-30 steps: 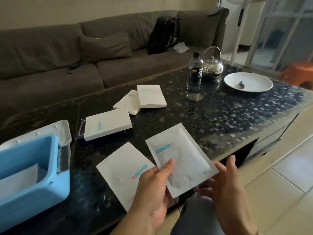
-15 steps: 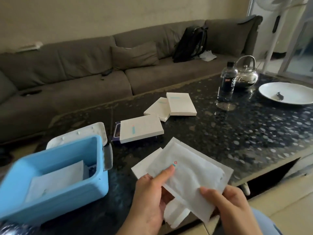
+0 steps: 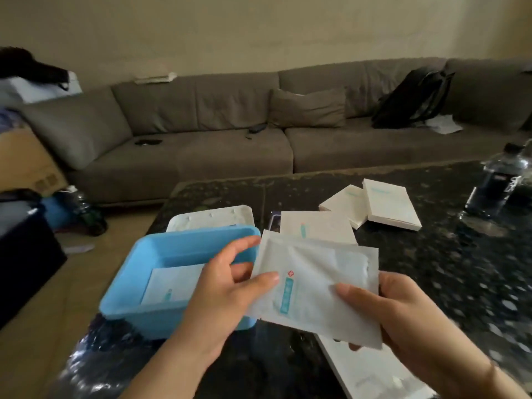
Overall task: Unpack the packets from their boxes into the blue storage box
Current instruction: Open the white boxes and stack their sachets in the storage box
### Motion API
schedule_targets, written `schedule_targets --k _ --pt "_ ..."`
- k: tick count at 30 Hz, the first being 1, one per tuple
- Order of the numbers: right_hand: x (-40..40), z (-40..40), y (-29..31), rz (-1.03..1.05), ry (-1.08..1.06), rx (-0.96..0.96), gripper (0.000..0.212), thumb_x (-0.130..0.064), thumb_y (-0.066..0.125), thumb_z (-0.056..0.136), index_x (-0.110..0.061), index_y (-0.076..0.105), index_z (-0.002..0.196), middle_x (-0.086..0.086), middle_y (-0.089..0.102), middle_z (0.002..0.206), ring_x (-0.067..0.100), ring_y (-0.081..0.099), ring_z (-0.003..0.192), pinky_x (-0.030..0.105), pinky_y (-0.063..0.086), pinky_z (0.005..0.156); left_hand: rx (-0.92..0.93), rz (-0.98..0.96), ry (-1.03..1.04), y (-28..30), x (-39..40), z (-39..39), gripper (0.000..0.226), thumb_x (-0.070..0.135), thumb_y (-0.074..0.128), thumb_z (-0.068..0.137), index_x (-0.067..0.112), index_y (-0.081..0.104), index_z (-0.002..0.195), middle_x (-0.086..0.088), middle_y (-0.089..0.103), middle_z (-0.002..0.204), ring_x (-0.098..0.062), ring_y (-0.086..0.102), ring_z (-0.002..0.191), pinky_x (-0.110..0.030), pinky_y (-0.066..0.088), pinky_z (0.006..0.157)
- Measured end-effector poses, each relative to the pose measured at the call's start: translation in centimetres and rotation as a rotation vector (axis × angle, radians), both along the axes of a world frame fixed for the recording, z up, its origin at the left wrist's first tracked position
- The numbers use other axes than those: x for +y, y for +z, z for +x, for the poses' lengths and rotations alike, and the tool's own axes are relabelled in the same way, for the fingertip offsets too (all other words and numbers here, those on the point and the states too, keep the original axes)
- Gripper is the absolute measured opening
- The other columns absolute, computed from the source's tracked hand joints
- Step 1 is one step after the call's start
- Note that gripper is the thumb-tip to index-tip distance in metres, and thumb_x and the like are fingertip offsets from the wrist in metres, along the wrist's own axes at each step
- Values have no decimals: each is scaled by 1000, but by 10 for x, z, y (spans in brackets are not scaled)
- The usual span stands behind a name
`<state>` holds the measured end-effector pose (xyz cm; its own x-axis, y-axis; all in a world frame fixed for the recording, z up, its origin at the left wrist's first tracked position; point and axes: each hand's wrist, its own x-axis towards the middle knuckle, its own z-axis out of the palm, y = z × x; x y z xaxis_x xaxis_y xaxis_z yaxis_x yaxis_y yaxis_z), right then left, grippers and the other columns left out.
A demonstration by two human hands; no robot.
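Note:
Both hands hold a white packet (image 3: 319, 283) with a teal stripe and a red mark, just right of the blue storage box (image 3: 149, 315). My left hand (image 3: 227, 286) pinches its left edge with the thumb on top. My right hand (image 3: 403, 309) grips its right side, thumb on top. A second white packet's edge shows behind it. One packet (image 3: 169, 286) lies inside the blue box. Another white packet (image 3: 371, 372) lies on the table under my right hand. Three white boxes (image 3: 316, 226) (image 3: 345, 203) (image 3: 391, 204) lie farther back on the table.
The blue box's white lid (image 3: 213, 218) stands open behind it. A water bottle (image 3: 498, 182) stands at the right of the dark speckled table (image 3: 460, 269). A brown sofa (image 3: 230, 145) with a black backpack (image 3: 414, 96) runs behind. Clutter fills the floor on the left.
The view has swung left, so the blue box now sits near the middle. My hands have carried the packets left, up to the box's right rim.

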<state>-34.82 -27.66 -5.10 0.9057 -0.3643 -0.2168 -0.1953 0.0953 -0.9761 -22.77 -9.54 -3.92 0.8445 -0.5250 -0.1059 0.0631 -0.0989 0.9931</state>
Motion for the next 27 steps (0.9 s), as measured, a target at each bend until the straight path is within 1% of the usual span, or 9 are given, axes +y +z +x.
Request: schedule_targets --k 3,7,10,13,16,19,21,24,27 --pt "8 37 14 -11 45 10 22 -19 65 89 -14 69 110 3 77 96 23 74 81 35 58 59 -95 30 25 8 26 32 67 9 75 81 40 46 133 -3 77 100 -20 73 98 -51 55 91" --pt "31 91 28 -125 44 -45 28 -13 66 88 -27 60 113 -4 74 99 21 74 87 40 63 69 -158 52 159 8 59 81 72 8 78 79 45 46 131 -3 76 102 -23 73 98 -54 54 91" --pt "55 132 29 -249 89 2 32 -12 66 89 -24 57 117 -5 69 107 17 69 93 31 62 67 -291 196 258 4 80 113 68 12 80 79 40 48 132 0 71 104 -17 71 93 -41 58 85" --pt "76 163 14 -314 149 85 31 -10 67 88 -21 56 115 -2 67 108 18 67 93 28 60 61 -452 405 272 -3 94 134 57 11 79 82 28 54 131 7 63 116 -3 65 79 -17 50 65" --pt "91 179 2 -319 188 140 27 -6 67 88 -23 55 105 1 66 107 22 66 95 32 62 64 -583 647 253 -12 106 145 55 16 77 83 30 55 132 11 54 126 1 60 82 -10 44 62" --pt "101 187 -11 -343 218 180 25 -5 67 87 -25 55 98 3 67 105 24 67 97 41 62 75 -685 752 218 -22 113 151 53 15 75 84 26 57 131 9 53 131 -7 59 97 -24 53 83" --pt "107 191 -18 -373 229 207 27 -6 69 86 -25 56 100 3 69 106 25 68 97 44 61 77 -726 787 173 -27 115 153 51 10 73 85 24 57 131 9 50 132 -11 55 110 -29 50 95" --pt "113 195 -23 -437 250 256 34 -9 73 83 -22 57 109 2 69 107 24 68 96 44 60 81 -763 811 43 -29 111 155 44 8 72 84 27 62 122 11 55 124 -5 56 101 -26 49 91" --pt "116 198 -22 -543 304 291 48 -14 76 80 -24 54 121 0 66 112 20 66 99 38 59 87 -667 884 -143 -27 103 150 40 12 70 87 33 62 120 12 59 118 -3 58 99 -31 54 90"
